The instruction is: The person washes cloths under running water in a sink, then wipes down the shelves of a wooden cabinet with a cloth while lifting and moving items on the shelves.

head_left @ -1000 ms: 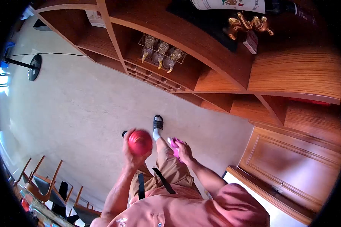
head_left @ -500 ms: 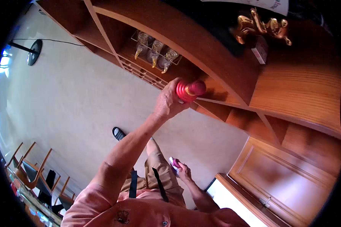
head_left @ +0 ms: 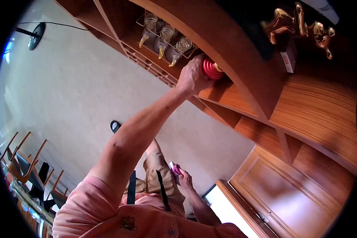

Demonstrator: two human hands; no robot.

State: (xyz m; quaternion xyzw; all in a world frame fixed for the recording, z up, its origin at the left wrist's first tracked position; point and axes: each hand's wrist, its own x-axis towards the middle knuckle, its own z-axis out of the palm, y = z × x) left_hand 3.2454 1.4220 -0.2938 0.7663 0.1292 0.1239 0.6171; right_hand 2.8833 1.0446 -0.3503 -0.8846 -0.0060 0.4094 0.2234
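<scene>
My left hand (head_left: 193, 77) reaches into the shelf unit with its fingers wrapped around a red ribbed bottle (head_left: 212, 69) that has a gold band. The bottle's top is hidden behind the curved wooden edge (head_left: 236, 75). Just left of this hand, glass mugs (head_left: 167, 32) with gold handles hang in a wire rack on the shelf. Down by my thigh, my right hand (head_left: 185, 179) is closed on a small purple-and-white thing (head_left: 174, 168). Its kind cannot be made out.
Gold figurines (head_left: 301, 25) and a small box (head_left: 288, 59) stand on the upper wooden shelf (head_left: 317, 99). Below is a cabinet door (head_left: 273, 190). Wooden chairs (head_left: 29, 158) are at lower left, and a round black stand base (head_left: 37, 35) is on the floor.
My left hand has carried the red bottle up and to the right, behind the curved shelf edge. The right hand keeps its hold on the purple-and-white thing; the view has shifted slightly.
</scene>
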